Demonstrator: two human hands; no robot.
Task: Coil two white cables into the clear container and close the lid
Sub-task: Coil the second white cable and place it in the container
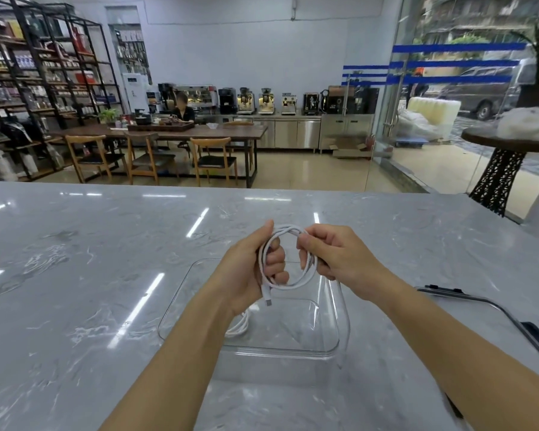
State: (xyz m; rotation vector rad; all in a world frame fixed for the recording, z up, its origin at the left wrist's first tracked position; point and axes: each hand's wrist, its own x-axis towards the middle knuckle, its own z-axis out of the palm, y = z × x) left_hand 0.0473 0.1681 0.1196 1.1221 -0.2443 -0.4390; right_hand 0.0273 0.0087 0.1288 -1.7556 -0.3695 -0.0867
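A white cable (pixel 288 284) is wound into a round coil and held up above the clear container (pixel 339 312). My left hand (pixel 249 269) grips the coil's left side, with the plug end hanging down below the fist. My right hand (pixel 333 253) pinches the coil's right side between thumb and fingers. Inside the container, at its left, lies a second white cable (pixel 240 328), partly hidden by my left forearm. The clear lid (pixel 479 309) with dark clips lies flat on the counter to the right of the container.
The container stands on a wide grey marble counter (pixel 91 275). Beyond the counter's far edge are a wooden table (pixel 168 132) with chairs, where a person sits, shelves at the left and a glass wall at the right.
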